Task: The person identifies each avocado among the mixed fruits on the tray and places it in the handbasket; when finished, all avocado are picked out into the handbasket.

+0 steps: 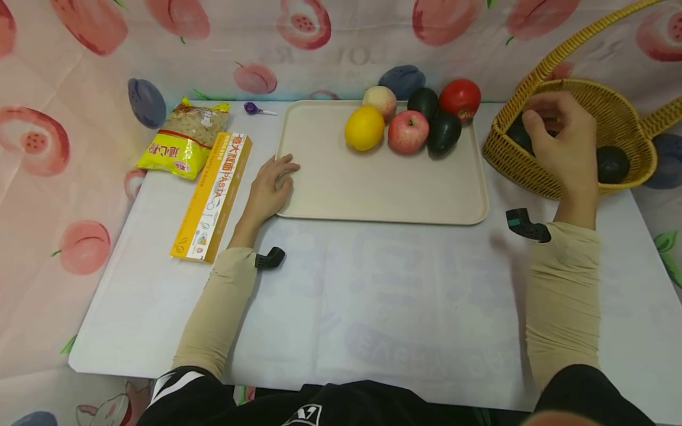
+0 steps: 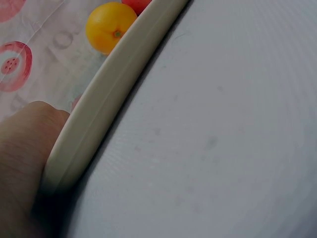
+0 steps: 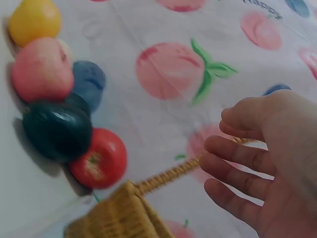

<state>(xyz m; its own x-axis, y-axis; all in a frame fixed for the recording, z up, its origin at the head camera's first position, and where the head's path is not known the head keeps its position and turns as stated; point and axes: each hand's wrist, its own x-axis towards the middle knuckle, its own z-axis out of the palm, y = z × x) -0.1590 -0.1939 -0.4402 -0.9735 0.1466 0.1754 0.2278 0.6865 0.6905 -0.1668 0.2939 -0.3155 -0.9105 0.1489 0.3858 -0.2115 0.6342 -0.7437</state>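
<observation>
My left hand (image 1: 269, 188) rests at the left rim of a beige tray (image 1: 373, 192), its fingers relaxed over the edge. At the right, my right hand (image 1: 567, 133) hovers over a wicker basket (image 1: 506, 163). The right wrist view shows its fingers loosely bent, holding nothing. Dark avocados (image 1: 613, 164) lie in the basket, partly hidden by that hand. Along the tray's back sit an orange (image 1: 364, 128), a pale peach (image 1: 380, 102), a pink-red apple (image 1: 408, 132), two dark avocados (image 1: 444, 135) and a red pomegranate (image 3: 101, 157).
A yellow pasta box (image 1: 213, 198) lies left of the tray, against a yellow snack bag (image 1: 186, 139). A purple lollipop (image 1: 253, 108) is at the back edge. The basket's handle (image 1: 565, 50) arches high above it. Fruit-print cloth hangs behind the white table (image 1: 373, 296).
</observation>
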